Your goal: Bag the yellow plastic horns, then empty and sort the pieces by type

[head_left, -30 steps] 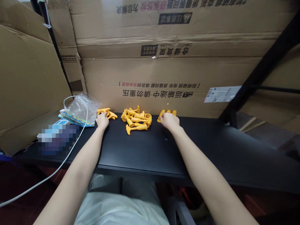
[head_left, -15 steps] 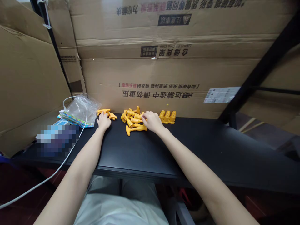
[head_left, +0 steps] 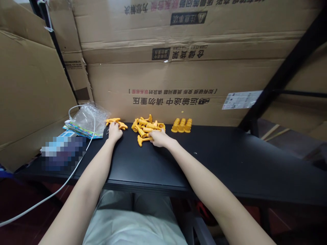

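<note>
My left hand (head_left: 114, 132) lies at the left cluster, its fingers curled over yellow T-shaped plastic pieces (head_left: 123, 126). Those fingers partly cover the pieces. At the front right of the middle pile, my right hand (head_left: 159, 138) has its fingers closed around the shaft of a yellow T-shaped plastic piece (head_left: 141, 140), whose crossbar points left. Behind it, a pile of yellow plastic pieces (head_left: 143, 130) with ribbed shafts and crossbars lies jumbled. To the right, several yellow cup-shaped pieces (head_left: 181, 126) stand upright in tight rows, apart from my hand.
The black tabletop (head_left: 153, 163) runs up to a tall cardboard sheet (head_left: 158, 78). On the left are a clear plastic bag (head_left: 87, 117), a blurred-out object (head_left: 63, 153) and a white cable (head_left: 83, 154) hanging over the front edge. A black metal post (head_left: 283, 64) slants at the right.
My right hand has moved left and toward me, from the pile's right end onto the front T-shaped piece. More of the pile shows behind it. My left hand's fingers have curled in.
</note>
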Demonstrator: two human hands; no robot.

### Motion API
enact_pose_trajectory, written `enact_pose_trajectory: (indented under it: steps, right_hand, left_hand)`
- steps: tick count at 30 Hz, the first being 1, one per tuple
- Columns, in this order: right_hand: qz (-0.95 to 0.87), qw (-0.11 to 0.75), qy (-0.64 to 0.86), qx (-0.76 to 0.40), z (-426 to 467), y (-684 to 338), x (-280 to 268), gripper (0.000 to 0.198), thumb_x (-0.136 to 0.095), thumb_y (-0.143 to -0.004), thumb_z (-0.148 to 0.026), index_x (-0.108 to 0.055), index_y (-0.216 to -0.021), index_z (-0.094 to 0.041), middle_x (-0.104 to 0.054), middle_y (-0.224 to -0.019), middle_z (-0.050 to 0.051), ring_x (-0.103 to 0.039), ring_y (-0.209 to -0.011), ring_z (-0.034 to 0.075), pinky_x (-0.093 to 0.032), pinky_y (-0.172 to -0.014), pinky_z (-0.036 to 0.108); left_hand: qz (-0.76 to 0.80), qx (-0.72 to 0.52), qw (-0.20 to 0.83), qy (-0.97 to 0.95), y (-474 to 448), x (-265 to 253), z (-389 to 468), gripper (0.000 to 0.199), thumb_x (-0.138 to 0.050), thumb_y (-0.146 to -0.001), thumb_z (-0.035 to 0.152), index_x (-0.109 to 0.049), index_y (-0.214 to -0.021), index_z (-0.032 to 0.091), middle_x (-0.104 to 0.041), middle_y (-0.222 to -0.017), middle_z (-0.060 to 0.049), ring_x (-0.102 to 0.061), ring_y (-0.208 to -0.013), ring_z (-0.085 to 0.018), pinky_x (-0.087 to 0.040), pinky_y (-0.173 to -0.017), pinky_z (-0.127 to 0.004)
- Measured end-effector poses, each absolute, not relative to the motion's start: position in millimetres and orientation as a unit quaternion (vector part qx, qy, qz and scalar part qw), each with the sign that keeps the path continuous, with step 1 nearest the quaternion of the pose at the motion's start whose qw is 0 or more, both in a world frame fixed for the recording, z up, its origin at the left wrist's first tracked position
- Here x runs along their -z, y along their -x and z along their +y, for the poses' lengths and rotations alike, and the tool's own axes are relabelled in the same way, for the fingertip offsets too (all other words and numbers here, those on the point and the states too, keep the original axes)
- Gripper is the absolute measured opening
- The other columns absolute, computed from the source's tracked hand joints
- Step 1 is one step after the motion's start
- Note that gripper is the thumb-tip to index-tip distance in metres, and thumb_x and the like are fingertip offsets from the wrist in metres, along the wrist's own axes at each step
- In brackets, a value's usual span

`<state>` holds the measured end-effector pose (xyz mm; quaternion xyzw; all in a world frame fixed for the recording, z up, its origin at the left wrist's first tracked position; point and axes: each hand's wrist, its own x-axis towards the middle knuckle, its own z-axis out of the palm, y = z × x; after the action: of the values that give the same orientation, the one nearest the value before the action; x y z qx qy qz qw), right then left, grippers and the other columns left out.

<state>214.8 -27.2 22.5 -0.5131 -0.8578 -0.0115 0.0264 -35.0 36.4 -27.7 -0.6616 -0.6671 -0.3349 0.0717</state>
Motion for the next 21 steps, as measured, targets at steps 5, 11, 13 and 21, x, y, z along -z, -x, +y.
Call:
enact_pose_trajectory:
  steps: [5, 11, 13, 21]
  right_hand:
    - [-0.872, 0.086, 0.482, 0.030, -28.0, -215.1, -25.4, 0.017, -0.051, -0.085, -0.016, -0.061, -0.098, -0.017, -0.065, -0.108, 0.012, -0.056, -0.105, 0.026, -0.035, -0.086, 0.041]
    - [-0.870, 0.177, 0.450, 0.095, -27.9, -210.9, -26.7, 0.021, -0.046, -0.089, -0.017, -0.057, -0.107, -0.017, -0.062, -0.110, 0.013, -0.052, -0.108, 0.025, -0.032, -0.088, 0.041]
    - [-0.859, 0.206, 0.454, 0.118, -25.3, -212.5, -25.5, 0.022, -0.044, -0.089, -0.016, -0.056, -0.108, -0.017, -0.061, -0.110, 0.013, -0.052, -0.105, 0.025, -0.032, -0.088, 0.040]
    - [-0.838, 0.244, 0.458, 0.166, -22.0, -217.7, -24.7, 0.024, -0.040, -0.091, -0.016, -0.056, -0.109, -0.014, -0.061, -0.109, 0.014, -0.050, -0.103, 0.026, -0.029, -0.089, 0.037]
  left_hand:
    - [-0.641, 0.339, 0.061, 0.686, 39.0, 31.3, 41.8, 0.029, -0.050, -0.072, 0.005, -0.061, -0.096, 0.016, -0.061, -0.106, -0.012, -0.054, -0.109, -0.025, -0.041, -0.101, -0.035]
    - [-0.624, 0.371, 0.089, 0.682, 33.5, 19.1, 35.2, 0.029, -0.047, -0.078, 0.009, -0.060, -0.104, 0.016, -0.061, -0.111, -0.012, -0.052, -0.114, -0.025, -0.037, -0.103, -0.039]
    - [-0.592, 0.401, 0.094, 0.693, 25.5, 8.6, 26.6, 0.031, -0.043, -0.084, 0.013, -0.058, -0.111, 0.015, -0.060, -0.115, -0.012, -0.052, -0.114, -0.023, -0.038, -0.102, -0.037]
    - [-0.454, 0.329, 0.007, 0.828, -24.2, -10.0, -10.8, 0.046, -0.051, -0.087, 0.039, -0.049, -0.130, 0.022, -0.068, -0.103, -0.004, -0.065, -0.091, -0.018, -0.048, -0.084, -0.027]
